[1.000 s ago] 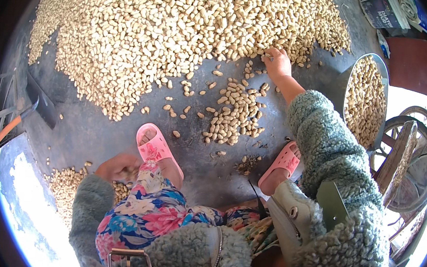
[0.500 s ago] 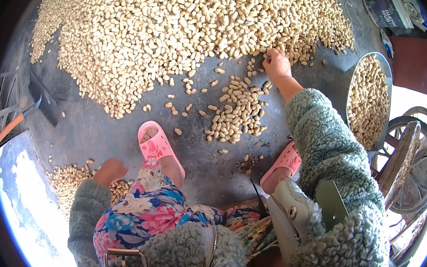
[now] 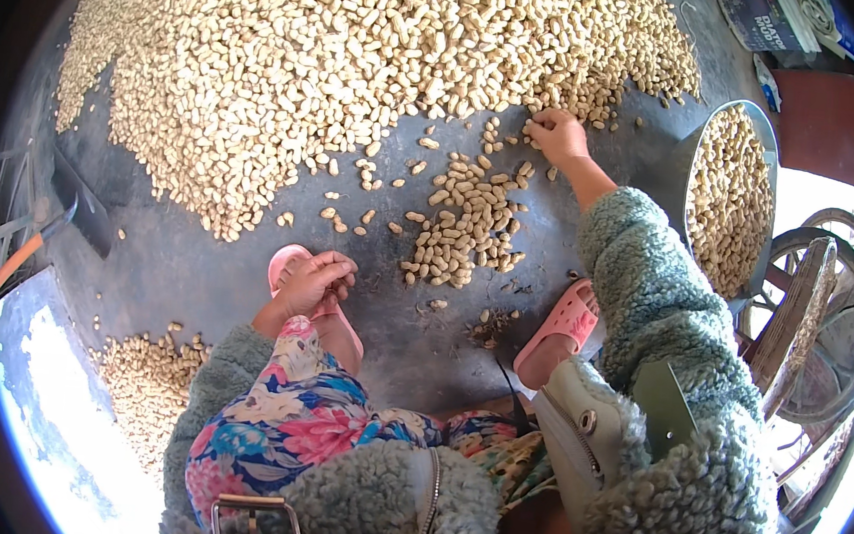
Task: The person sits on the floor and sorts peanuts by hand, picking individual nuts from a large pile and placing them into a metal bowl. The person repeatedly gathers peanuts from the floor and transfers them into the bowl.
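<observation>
Main heap: unshelled peanuts covered the far side of the floor.
Grey tub: stood toward the floor's right edge, filled with peanuts.
Loose cluster: lay between main heap and your pink slippers.
Right hand: was at the heap's near edge, your fingertips drawn together.
Left hand: hung half curled over your left slipper.
Grasp: hands apart; whether either held anything, I couldn't tell.
</observation>
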A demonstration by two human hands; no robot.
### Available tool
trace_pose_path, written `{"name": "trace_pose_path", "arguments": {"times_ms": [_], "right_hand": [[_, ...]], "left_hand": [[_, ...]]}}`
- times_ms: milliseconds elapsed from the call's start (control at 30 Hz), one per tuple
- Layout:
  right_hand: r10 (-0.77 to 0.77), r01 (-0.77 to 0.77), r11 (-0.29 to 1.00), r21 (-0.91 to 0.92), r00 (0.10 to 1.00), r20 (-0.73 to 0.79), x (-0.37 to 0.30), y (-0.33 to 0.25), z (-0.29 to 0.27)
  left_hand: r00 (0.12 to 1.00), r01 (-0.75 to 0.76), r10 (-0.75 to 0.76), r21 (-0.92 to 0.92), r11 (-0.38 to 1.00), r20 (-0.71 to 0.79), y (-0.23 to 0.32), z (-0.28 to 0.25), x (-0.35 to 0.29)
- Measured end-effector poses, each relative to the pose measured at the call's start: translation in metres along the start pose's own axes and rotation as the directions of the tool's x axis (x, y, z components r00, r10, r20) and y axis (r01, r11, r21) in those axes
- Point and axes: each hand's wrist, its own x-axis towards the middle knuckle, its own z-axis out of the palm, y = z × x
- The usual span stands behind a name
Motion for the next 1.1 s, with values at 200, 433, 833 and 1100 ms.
{"name": "trace_pose_path", "arguments": {"times_ms": [200, 433, 833, 1100], "right_hand": [[0.376, -0.408, 0.857, 0.315, 0.913, 0.161, -0.003, -0.027, -0.001], [0.286, -0.267, 0.936, 0.227, 0.957, -0.051, -0.010, -0.040, 0.010], [0.090, -0.090, 0.996, 0.028, 0.996, -0.020, -0.006, -0.042, 0.022], [0.148, -0.145, 0.989, -0.036, 0.983, 0.104, 0.003, -0.054, 0.029]], "left_hand": [[1.000, 0.002, -0.004, -0.085, 0.996, -0.027, 0.001, -0.002, -0.002], [1.000, -0.016, 0.015, -0.117, 0.993, -0.009, 0.002, -0.002, -0.001], [1.000, -0.017, 0.015, -0.182, 0.983, -0.012, 0.001, -0.006, 0.000], [1.000, -0.029, 0.028, -0.188, 0.982, -0.010, 0.001, -0.004, 0.003]]}}
